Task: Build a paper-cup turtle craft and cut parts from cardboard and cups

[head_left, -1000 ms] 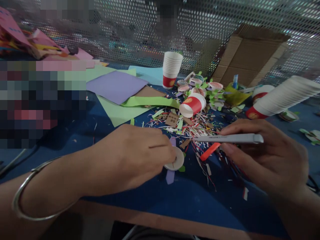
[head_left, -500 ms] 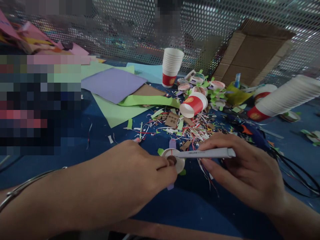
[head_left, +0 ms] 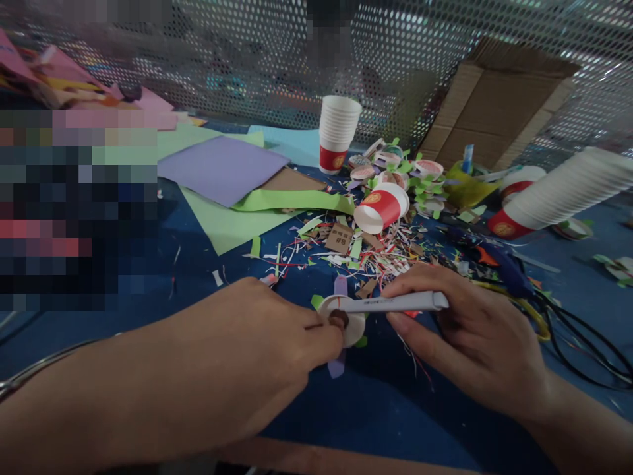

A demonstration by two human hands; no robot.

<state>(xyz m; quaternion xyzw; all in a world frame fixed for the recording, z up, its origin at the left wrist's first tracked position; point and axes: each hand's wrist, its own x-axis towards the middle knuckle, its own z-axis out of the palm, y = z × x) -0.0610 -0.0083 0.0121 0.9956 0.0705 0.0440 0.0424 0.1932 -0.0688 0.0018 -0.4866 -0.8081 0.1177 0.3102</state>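
Note:
My left hand (head_left: 257,336) is closed, its fingertips pinching a small brown round piece (head_left: 339,319) over a white paper disc (head_left: 355,328). Purple (head_left: 337,367) and green paper tabs stick out around that disc, which lies low over the blue table. My right hand (head_left: 475,343) grips a slim white stick with small print (head_left: 390,303) between thumb and fingers. The stick points left, and its far end reaches over the disc beside the brown piece. My left fingers hide part of the disc and the brown piece.
Paper scraps (head_left: 386,257) litter the table beyond my hands. A tipped paper cup (head_left: 382,208), an upright cup stack (head_left: 339,135) and a leaning one (head_left: 568,194) stand around. Coloured sheets (head_left: 225,168) lie left. At right are a blue glue gun (head_left: 514,267) and black cables (head_left: 583,336).
My right hand and the white stick have shifted slightly left, closer in over the disc. A yellow handle now shows behind the right hand. My left hand keeps its pinch, barely moved left.

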